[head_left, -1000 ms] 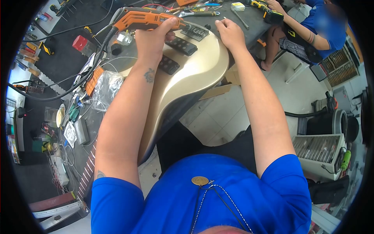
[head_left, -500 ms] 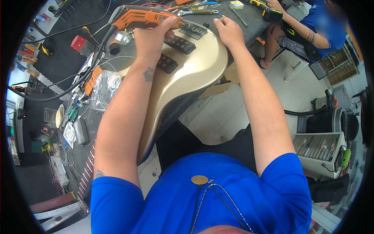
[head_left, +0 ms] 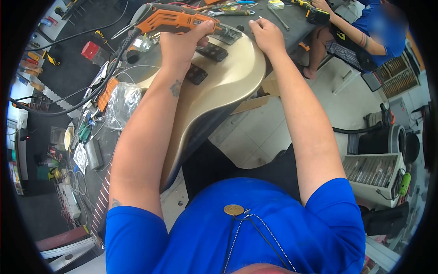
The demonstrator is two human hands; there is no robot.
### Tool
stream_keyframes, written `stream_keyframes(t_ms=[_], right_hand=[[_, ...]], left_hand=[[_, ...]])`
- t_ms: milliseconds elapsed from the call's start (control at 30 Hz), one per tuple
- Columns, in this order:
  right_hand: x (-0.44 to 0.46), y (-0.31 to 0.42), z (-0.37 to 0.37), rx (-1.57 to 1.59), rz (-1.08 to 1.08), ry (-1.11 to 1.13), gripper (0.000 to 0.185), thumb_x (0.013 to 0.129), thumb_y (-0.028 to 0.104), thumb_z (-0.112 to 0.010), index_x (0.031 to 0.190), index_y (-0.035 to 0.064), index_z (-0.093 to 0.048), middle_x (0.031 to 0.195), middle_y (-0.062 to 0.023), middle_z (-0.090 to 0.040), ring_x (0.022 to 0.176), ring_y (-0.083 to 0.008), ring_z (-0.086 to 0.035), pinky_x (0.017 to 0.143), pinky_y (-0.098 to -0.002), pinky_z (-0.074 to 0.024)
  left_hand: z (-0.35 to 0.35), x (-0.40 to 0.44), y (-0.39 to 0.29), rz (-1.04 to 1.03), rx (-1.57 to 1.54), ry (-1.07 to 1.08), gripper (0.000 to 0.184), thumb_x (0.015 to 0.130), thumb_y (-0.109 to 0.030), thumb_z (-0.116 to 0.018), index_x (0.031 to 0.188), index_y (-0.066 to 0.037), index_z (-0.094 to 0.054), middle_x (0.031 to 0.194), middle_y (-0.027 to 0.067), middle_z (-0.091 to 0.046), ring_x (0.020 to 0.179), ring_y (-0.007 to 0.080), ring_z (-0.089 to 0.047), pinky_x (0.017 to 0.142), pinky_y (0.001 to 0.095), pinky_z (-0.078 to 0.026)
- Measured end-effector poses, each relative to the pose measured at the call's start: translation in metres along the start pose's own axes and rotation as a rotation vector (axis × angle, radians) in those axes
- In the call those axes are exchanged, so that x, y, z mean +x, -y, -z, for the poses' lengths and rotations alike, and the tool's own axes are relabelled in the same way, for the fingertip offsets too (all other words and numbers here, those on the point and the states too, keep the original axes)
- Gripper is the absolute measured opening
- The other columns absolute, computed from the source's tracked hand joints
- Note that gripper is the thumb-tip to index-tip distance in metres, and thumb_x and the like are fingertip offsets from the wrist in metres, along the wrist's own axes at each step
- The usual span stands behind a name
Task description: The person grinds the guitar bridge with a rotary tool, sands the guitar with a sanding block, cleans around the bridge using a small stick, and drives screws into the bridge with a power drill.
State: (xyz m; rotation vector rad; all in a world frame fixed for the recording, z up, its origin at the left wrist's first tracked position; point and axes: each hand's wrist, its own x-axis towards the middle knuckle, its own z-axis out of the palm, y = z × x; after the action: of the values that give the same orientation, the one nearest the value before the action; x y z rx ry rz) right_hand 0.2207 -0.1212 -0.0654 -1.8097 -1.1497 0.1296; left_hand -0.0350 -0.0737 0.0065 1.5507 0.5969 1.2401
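My left hand [head_left: 185, 45] is closed around an orange corded rotary tool [head_left: 171, 19], thumb along its side. The tool's front end points right, over the metal bridge [head_left: 229, 34] of a cream electric guitar [head_left: 232, 75]. Two black pickups, the nearer pickup [head_left: 196, 74] and the one beside the bridge [head_left: 213, 52], lie just below my left hand. Beyond the guitar's right edge, my right hand [head_left: 269, 36] has its thumb and forefinger nearly together. A small pale tip shows by those fingers; what they hold cannot be made out.
Wrenches, including an adjustable wrench [head_left: 230, 13], lie behind the guitar. A clear plastic bag [head_left: 123, 102], cables and a red-lidded jar [head_left: 92, 51] crowd the left bench. At upper right, another person sits holding a yellow-black power drill [head_left: 315, 13]. A cardboard box [head_left: 255, 102] sits below the guitar.
My left hand and the orange rotary tool have shifted slightly right along the guitar. My right hand has moved only a little to the left.
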Motion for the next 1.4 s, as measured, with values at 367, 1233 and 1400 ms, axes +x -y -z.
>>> stream_keyframes(t_ms=[367, 1233, 1400], right_hand=[[0.000, 0.000, 0.000, 0.006, -0.001, 0.018, 0.049, 0.102, 0.050, -0.061, 0.115, 0.0062, -0.079, 0.110, -0.0192, -0.081, 0.108, -0.0389, -0.075, 0.097, -0.0475, -0.0557], [0.001, 0.000, -0.001, 0.023, -0.010, 0.015, 0.048, 0.102, 0.050, -0.062, 0.115, 0.0067, -0.078, 0.111, -0.0190, -0.080, 0.108, -0.0382, -0.075, 0.096, -0.0462, -0.0561], [0.001, -0.002, -0.001, 0.025, -0.007, 0.014, 0.048, 0.102, 0.050, -0.062, 0.115, 0.0065, -0.079, 0.110, -0.0186, -0.081, 0.108, -0.0378, -0.075, 0.097, -0.0459, -0.0560]], left_hand=[[-0.005, -0.003, -0.002, -0.056, 0.021, 0.024, 0.023, 0.088, -0.009, -0.092, 0.103, -0.001, -0.075, 0.089, 0.0077, -0.080, 0.066, 0.0118, -0.069, 0.058, 0.0262, -0.056], [-0.009, -0.009, -0.002, -0.075, 0.047, 0.082, 0.020, 0.090, -0.012, -0.092, 0.099, -0.001, -0.077, 0.084, 0.0045, -0.079, 0.066, 0.0101, -0.068, 0.059, 0.0248, -0.054], [-0.012, -0.011, -0.004, -0.083, 0.050, 0.087, 0.020, 0.091, -0.014, -0.092, 0.096, 0.000, -0.079, 0.082, 0.0030, -0.077, 0.066, 0.0095, -0.067, 0.061, 0.0251, -0.053]])
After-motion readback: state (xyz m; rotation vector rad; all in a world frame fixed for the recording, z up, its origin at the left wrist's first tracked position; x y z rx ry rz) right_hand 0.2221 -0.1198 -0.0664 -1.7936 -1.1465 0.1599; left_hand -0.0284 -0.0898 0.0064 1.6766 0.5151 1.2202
